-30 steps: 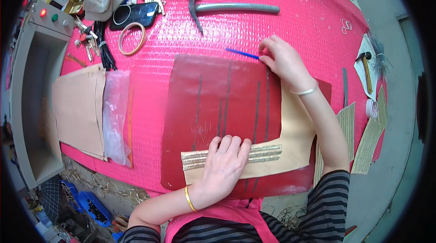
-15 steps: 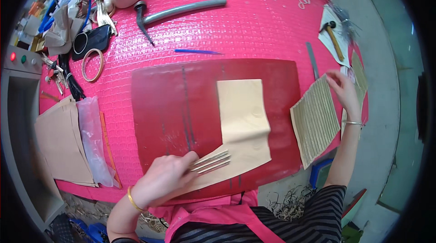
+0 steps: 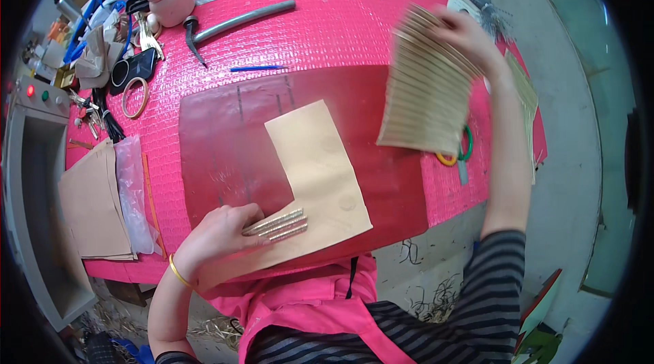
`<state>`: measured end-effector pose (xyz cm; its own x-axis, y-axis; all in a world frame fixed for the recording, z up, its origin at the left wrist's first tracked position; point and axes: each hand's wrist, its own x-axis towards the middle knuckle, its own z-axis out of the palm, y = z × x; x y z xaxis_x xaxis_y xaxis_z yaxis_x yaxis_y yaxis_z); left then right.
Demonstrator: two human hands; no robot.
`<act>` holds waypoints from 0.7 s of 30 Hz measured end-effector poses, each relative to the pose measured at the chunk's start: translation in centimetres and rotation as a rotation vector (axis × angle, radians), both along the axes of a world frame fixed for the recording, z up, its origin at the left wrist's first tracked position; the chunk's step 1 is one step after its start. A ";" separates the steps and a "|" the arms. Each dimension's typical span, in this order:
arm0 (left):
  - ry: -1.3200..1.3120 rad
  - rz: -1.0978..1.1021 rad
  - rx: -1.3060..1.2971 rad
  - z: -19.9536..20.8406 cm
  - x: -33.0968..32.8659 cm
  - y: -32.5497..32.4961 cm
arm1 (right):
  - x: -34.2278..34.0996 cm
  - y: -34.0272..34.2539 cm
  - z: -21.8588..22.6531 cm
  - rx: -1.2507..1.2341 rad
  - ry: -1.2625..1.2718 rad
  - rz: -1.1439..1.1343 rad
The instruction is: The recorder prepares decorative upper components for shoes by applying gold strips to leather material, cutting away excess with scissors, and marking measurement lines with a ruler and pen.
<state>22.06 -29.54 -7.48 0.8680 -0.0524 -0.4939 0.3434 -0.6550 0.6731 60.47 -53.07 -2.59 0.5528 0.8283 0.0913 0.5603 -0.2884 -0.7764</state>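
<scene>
My left hand (image 3: pixel 228 231) is closed around several thin gold strips (image 3: pixel 283 223), resting over the lower-left arm of a beige L-shaped sheet (image 3: pixel 323 166). That sheet lies on a dark red mat (image 3: pixel 218 143). Up at the right, my right hand (image 3: pixel 466 37) grips the top edge of a ribbed, pale gold sheet (image 3: pixel 426 95), made up of many parallel strips. It hangs above the mat's right side, slightly blurred. Just past its lower corner show scissors handles (image 3: pixel 466 143), one loop green and one yellow.
A hammer with a grey handle (image 3: pixel 248 20) and a blue pen (image 3: pixel 257 68) lie beyond the mat. Left are a tape roll (image 3: pixel 135 98), stacked brown sheets (image 3: pixel 95 200) and clear plastic (image 3: pixel 136 194). Another ribbed piece (image 3: pixel 523 88) lies far right.
My right hand has lifted the ribbed sheet off the table's right side and swung it up and leftward over the mat, exposing scissors handles. The beige sheet has turned, and the view has shifted.
</scene>
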 end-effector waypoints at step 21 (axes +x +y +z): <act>0.200 -0.074 -0.394 -2.9 4.0 -1.8 | -16.3 -19.1 -5.2 -0.335 -0.375 -0.527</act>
<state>26.07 -31.38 -10.34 0.7441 -0.3287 -0.5817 0.4543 -0.3894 0.8012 44.21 -72.13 -7.80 0.8674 0.4772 0.1412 0.4924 -0.7820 -0.3821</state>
